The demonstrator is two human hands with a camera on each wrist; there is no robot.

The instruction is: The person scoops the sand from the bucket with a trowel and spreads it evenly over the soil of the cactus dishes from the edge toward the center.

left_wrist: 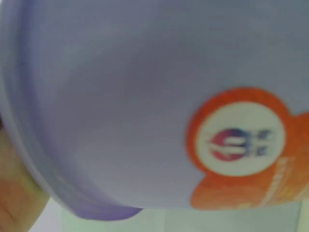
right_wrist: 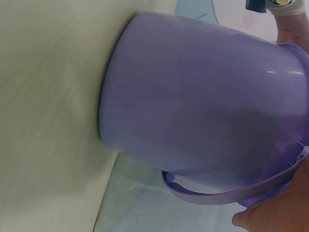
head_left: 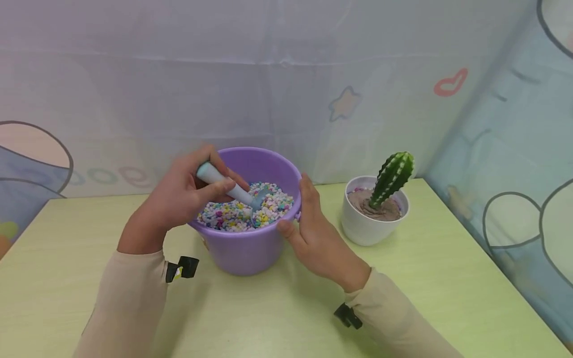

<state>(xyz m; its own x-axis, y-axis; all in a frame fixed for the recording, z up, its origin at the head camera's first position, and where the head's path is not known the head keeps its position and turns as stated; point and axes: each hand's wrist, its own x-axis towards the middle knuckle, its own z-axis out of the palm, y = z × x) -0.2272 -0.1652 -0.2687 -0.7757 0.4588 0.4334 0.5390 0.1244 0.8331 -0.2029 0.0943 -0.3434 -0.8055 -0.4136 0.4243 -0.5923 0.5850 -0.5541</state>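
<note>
The left hand (head_left: 181,191) pinches the pale blue plastic handle of a small scoop (head_left: 241,195), whose head dips into small multicoloured pellets (head_left: 230,223) inside a round purple plastic bucket (head_left: 241,253); how deep is hard to tell. The right hand (head_left: 315,236), fingers extended and thumb spread, rests against the bucket's right side. The bucket stands on the pale yellow-green bench (head_left: 447,278), left of a white pot (head_left: 367,228) holding a green ribbed cactus (head_left: 391,181).

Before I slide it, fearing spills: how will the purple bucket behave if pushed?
The purple bucket probably keeps its shape; it looks like smooth, rigid plastic. The small beads inside likely add weight. It narrows toward the base, so pushing high might tip it.
</note>
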